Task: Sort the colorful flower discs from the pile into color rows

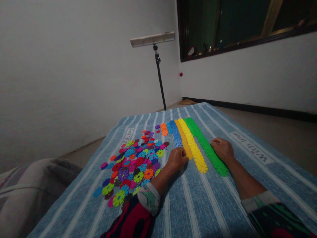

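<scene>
Rows of flat plastic snowflake discs lie side by side on a blue striped cloth (pixel 215 205): a green row (pixel 207 148), a yellow row (pixel 194 147), an orange-yellow row (pixel 184 141), a blue row (pixel 175 134) and a short orange row (pixel 164 129). My left hand (pixel 177 158) is curled closed at the near end of the orange-yellow row, touching it. Beside the green row rests my right hand (pixel 223 148), its fingers curled at the row's edge. A loose pile of mixed-colour discs (pixel 135 165) spreads to the left of my left hand.
A light bar on a black tripod stand (pixel 159 74) rises behind the cloth near the room's corner. A dark window (pixel 247 23) fills the upper right wall. A grey bundle of fabric (pixel 29 188) lies at the lower left. The cloth carries the words "With love" (pixel 252 148).
</scene>
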{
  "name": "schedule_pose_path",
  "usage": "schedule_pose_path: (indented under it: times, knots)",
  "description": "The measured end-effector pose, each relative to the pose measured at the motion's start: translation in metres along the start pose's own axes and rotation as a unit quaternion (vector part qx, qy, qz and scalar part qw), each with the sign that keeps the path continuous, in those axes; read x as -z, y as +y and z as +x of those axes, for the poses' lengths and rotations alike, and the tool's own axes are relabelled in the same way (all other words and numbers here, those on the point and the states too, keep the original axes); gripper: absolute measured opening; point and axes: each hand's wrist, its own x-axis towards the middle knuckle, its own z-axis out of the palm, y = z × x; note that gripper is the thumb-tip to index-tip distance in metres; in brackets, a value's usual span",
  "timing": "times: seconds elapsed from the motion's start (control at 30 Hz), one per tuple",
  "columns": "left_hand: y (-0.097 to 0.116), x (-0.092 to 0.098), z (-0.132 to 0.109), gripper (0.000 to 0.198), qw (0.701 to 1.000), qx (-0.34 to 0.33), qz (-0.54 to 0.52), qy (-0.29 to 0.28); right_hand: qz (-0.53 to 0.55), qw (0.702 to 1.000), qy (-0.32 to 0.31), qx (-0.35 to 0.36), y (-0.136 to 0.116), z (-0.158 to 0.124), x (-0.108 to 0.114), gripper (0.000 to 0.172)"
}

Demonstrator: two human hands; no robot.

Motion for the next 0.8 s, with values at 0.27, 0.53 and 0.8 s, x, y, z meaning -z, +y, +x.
schedule_pose_path:
  times: [0.27,0.53,0.8]
  knots:
    - [-0.002,-0.005,0.004,0.014,1.0,-0.01,-0.011,0.005,0.003,1.0,-0.002,-0.002,0.001,0.0,0.0,0.028]
    - [-0.011,-0.005,0.004,0.013,0.996,0.01,-0.084,0.007,0.003,1.0,-0.003,-0.001,0.0,0.001,0.001,0.028]
    - [-0.027,0.02,0.018,0.013,0.989,0.046,-0.041,0.134,0.006,1.0,-0.003,-0.002,-0.001,0.0,0.001,0.026]
